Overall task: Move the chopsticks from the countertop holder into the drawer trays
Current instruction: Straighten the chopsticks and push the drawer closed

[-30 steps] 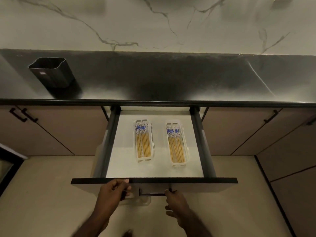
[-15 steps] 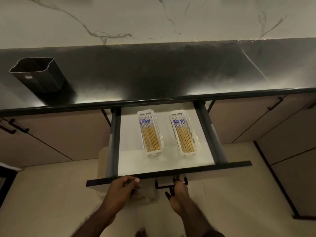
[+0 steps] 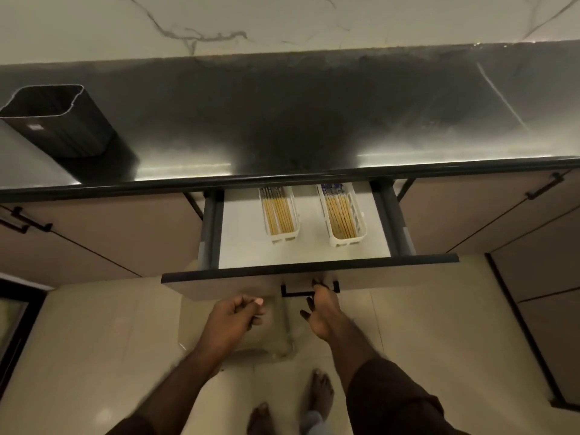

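The drawer [image 3: 235,281] stands partly open under the dark countertop [image 3: 282,120]. Inside it two white trays lie side by side, the left tray [image 3: 284,238] and the right tray [image 3: 345,242], each filled with several yellow chopsticks [image 3: 279,215]. Their far ends are hidden under the counter edge. The black holder [image 3: 62,127] stands on the counter at far left, and no chopsticks show in it. My right hand [image 3: 323,309] reaches forward with its fingers stretched onto the drawer handle [image 3: 296,293]. My left hand [image 3: 233,315] is curled just below the drawer front and holds nothing.
Closed brown cabinet doors with black handles [image 3: 543,188] flank the drawer on both sides. A marble wall rises behind the counter. My bare feet [image 3: 318,390] stand on the pale tiled floor below the drawer.
The drawer has slid inward, so the trays are now partly under the counter edge. My left hand has come off the drawer front. My right hand stays at the handle.
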Tool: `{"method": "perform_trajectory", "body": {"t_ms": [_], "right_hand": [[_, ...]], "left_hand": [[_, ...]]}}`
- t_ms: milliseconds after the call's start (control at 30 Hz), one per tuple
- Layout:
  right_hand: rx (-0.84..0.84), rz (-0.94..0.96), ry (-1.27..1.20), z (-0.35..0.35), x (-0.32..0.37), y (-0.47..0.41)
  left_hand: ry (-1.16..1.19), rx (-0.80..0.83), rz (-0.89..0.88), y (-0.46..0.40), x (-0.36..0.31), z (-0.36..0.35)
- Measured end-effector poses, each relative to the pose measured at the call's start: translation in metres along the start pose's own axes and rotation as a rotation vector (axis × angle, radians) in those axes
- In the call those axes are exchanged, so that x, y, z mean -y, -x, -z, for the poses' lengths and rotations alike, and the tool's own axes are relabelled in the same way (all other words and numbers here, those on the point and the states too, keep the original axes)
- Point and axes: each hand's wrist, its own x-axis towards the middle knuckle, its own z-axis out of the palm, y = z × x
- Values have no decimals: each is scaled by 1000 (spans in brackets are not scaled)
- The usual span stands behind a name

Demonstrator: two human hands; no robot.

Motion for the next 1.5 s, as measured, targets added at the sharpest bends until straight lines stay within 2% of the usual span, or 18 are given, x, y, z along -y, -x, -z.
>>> {"method": "perform_trajectory", "body": {"t_ms": [600,967,1300,1500], "right_hand": [[206,24,208,-46,95,-82],[211,35,236,-83,147,-107],[232,69,300,-78,161,-97],[302,143,466,-66,170,-64]], "left_hand": [[121,-171,35,-86,-48,-47],[176,-206,27,-107,-63,-48],[222,-216,10,-109,-73,-52],[215,-190,-70,-99,-93,-54]]}}
